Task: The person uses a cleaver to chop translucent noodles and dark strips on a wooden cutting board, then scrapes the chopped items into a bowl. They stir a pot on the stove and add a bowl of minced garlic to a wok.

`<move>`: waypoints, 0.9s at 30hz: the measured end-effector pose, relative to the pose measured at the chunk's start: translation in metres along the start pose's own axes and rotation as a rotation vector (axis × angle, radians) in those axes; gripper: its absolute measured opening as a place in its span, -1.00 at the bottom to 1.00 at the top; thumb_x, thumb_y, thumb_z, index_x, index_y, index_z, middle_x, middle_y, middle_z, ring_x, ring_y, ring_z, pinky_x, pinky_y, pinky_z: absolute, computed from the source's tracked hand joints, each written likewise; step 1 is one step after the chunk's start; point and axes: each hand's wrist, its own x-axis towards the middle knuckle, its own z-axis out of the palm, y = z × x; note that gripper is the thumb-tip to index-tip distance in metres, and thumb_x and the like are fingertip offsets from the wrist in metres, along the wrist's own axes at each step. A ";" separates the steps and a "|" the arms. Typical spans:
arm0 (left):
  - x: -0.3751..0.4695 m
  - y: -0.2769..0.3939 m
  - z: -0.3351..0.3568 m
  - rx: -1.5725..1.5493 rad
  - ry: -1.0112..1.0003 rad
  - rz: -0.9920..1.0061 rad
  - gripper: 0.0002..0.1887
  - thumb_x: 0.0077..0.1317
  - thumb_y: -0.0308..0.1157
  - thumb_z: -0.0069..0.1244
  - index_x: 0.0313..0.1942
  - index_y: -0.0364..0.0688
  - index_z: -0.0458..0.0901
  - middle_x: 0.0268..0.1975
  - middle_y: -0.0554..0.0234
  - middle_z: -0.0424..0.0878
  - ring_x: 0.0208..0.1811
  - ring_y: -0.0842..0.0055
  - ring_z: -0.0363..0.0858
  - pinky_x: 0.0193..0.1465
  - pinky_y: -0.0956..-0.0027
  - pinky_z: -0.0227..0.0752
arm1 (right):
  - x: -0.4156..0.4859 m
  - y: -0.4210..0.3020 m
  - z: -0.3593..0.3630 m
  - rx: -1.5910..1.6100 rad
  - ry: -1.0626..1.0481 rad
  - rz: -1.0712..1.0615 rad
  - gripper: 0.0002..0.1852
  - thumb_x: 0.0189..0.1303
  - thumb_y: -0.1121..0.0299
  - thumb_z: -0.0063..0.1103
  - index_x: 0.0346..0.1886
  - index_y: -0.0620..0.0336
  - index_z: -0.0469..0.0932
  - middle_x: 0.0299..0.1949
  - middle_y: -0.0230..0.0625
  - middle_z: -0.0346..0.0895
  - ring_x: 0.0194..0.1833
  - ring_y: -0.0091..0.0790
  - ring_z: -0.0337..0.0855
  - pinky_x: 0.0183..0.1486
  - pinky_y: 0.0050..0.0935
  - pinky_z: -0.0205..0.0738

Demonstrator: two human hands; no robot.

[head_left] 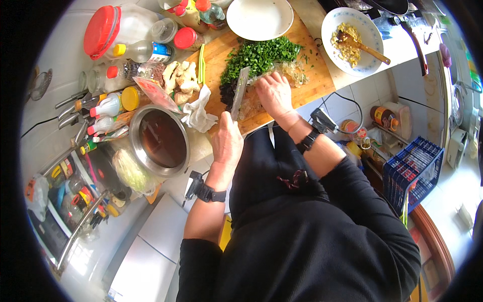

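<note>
My left hand point(227, 140) grips the handle of a kitchen knife point(240, 92), whose blade points away from me over a wooden cutting board point(317, 81). My right hand point(274, 92) rests with bent fingers on translucent chopped pieces point(296, 72), right of the blade; whether it grips any is hidden. Beyond it lies a heap of chopped green leaves point(260, 54). Dark chopped pieces point(227, 92) lie left of the blade. A white plate point(260, 19) sits at the board's far edge.
A bowl of yellow scrambled pieces with a wooden spoon point(371, 51) stands at right. To the left are a steel pot of dark liquid point(164, 137), a crumpled white cloth point(200, 109), ginger point(185, 77), bottles, jars and a cabbage point(130, 170). A blue plastic crate point(413, 171) is lower right.
</note>
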 end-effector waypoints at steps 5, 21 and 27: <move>0.006 0.005 0.003 0.027 -0.098 0.005 -0.73 0.45 -0.44 -0.01 0.03 -0.25 0.27 -0.31 -0.33 0.69 -0.30 -0.19 0.70 -0.30 -0.15 0.54 | -0.018 0.020 -0.023 0.069 0.016 -0.067 -0.71 -0.03 0.29 0.48 -0.18 0.02 0.68 -0.25 -0.42 0.62 -0.07 -0.22 0.55 0.04 -0.19 0.43; 0.038 0.047 0.013 0.161 -0.211 0.078 -0.73 0.43 -0.48 -0.11 0.08 -0.24 0.26 -0.13 -0.21 0.65 -0.19 -0.08 0.75 -0.18 -0.01 0.69 | -0.017 0.010 -0.005 0.038 0.039 0.031 -0.88 0.01 0.33 0.35 -0.36 0.00 0.64 -0.30 -0.45 0.56 -0.10 -0.22 0.53 -0.05 -0.18 0.40; 0.038 0.032 0.005 0.036 -0.168 0.087 -0.76 0.40 -0.50 -0.09 0.00 -0.21 0.27 -0.15 -0.31 0.70 -0.25 -0.24 0.70 -0.22 -0.24 0.57 | -0.022 0.012 -0.011 0.052 -0.027 0.012 -0.87 0.04 0.32 0.36 -0.29 -0.02 0.68 -0.23 -0.47 0.59 -0.05 -0.25 0.53 -0.01 -0.18 0.37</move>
